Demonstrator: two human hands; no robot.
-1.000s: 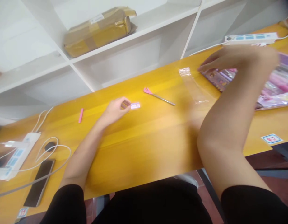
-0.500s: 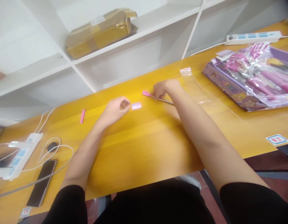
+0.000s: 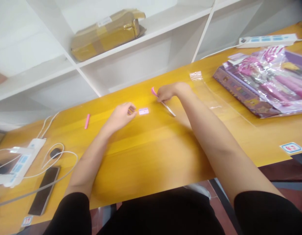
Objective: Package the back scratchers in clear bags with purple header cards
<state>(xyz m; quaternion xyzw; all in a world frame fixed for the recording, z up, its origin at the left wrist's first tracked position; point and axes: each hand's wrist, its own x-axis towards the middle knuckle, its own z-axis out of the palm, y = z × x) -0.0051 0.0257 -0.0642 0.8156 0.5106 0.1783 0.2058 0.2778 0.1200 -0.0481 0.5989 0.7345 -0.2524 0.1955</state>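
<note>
My right hand (image 3: 167,92) grips a thin metal rod (image 3: 168,108) with a pink head (image 3: 154,91) that sticks out past the fingers. The rod's bare end slants down toward the front of the table. My left hand (image 3: 124,114) rests on the wood, holding nothing, with its fingers loosely curled and apart from the thumb. Between the hands, close to the left fingertips, lies a small pink and white label (image 3: 143,111). Farther left is a short pink stick (image 3: 87,121).
A clear plastic bag (image 3: 214,94) lies right of my right hand. Beyond it stands a purple box (image 3: 239,94) of pink wrapped items. At left are a power strip (image 3: 25,163), white cables and a phone (image 3: 44,191). A taped carton (image 3: 107,36) sits on the white shelf.
My right hand has turned the rod, so its pink head now points more upward and its bare end shows below the hand. My left hand has stayed nearly still.
</note>
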